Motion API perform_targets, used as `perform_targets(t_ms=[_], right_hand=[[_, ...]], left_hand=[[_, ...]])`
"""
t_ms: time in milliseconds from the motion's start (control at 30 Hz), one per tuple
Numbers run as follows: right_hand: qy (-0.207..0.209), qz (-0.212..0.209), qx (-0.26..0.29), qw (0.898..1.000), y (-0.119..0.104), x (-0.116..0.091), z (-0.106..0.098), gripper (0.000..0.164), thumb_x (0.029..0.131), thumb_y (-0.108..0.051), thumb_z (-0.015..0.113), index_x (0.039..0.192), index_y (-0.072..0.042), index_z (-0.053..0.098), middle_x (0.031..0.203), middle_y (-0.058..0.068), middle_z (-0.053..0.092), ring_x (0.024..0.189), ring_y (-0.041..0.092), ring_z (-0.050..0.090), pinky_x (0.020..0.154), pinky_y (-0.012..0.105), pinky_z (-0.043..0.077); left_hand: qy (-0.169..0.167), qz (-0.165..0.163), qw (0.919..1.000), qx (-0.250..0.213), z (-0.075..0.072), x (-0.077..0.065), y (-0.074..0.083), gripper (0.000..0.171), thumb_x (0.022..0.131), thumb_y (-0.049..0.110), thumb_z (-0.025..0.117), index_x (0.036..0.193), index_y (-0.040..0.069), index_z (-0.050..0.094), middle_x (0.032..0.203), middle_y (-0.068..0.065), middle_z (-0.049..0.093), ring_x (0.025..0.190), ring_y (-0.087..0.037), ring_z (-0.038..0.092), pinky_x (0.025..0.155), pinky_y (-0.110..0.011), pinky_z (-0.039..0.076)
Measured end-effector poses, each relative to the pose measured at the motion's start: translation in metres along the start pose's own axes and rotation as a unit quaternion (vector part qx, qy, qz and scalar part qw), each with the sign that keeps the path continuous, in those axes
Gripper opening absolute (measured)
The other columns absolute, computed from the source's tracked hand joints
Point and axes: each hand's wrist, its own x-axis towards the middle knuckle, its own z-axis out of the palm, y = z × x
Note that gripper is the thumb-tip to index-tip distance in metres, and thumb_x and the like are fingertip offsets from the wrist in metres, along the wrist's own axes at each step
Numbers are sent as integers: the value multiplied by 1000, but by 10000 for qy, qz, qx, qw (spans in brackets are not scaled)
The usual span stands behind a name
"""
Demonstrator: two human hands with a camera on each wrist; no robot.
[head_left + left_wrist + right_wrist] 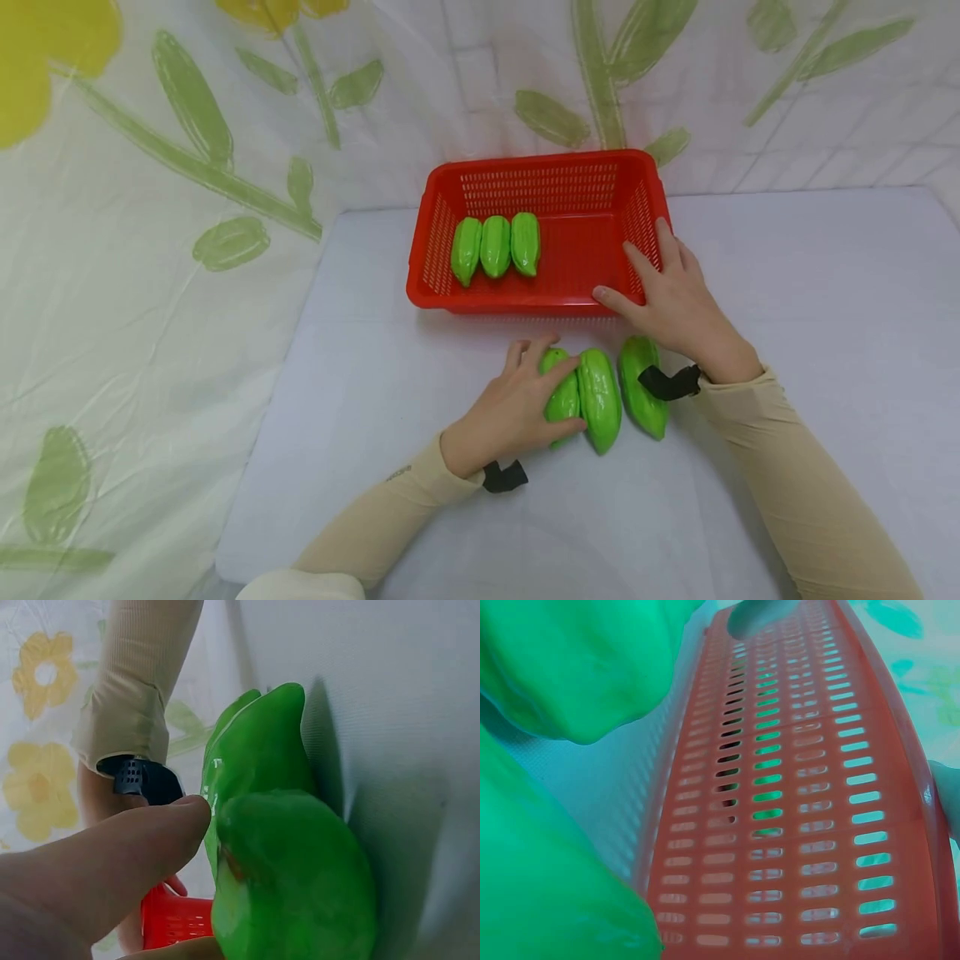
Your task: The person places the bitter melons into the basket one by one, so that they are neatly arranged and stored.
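Note:
Three glossy, ridged, elongated green fruits, like star fruit, lie on the white table in the head view. My left hand (517, 408) reaches over the leftmost green fruit (562, 400), index finger and thumb spread across it. In the left wrist view the straight thumb (150, 832) overlaps the edge of a green fruit (300, 877). Beside it lie the middle green fruit (600, 400) and the right one (641, 383), partly under my right wrist. Fingers spread, my right hand (675, 300) rests at the near right corner of the red basket (435, 292).
Inside the basket, along its left side, three more green fruits (495, 246) stand in a row. A flower-printed white sheet (247, 125) rises behind and left of the table (360, 350). Dark wrist devices (671, 383) sit at both cuffs.

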Motion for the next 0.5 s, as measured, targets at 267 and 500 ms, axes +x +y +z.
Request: perform_targets(t_ms=[267,500], right_hand=[[-53,35,10,10000,-1,-1,1,93,99,-65,54,163,-2,30,173,25,-8,150,61,14,107,82,33],[-7,12,-22,10000,-1,-1,-1,93,98,-64,54,162,-2,30,173,25,-7,150,61,14,107,81,33]], left_hand=[[-80,-80,9999,-110,6,-1,1,74,92,51,76,154,19,52,167,-13,27,141,-34,36,83,-38,61],[-21,-64,9997,-237,10,0,1,75,91,48,77,154,16,52,167,-14,26,141,-35,39,91,-41,60]])
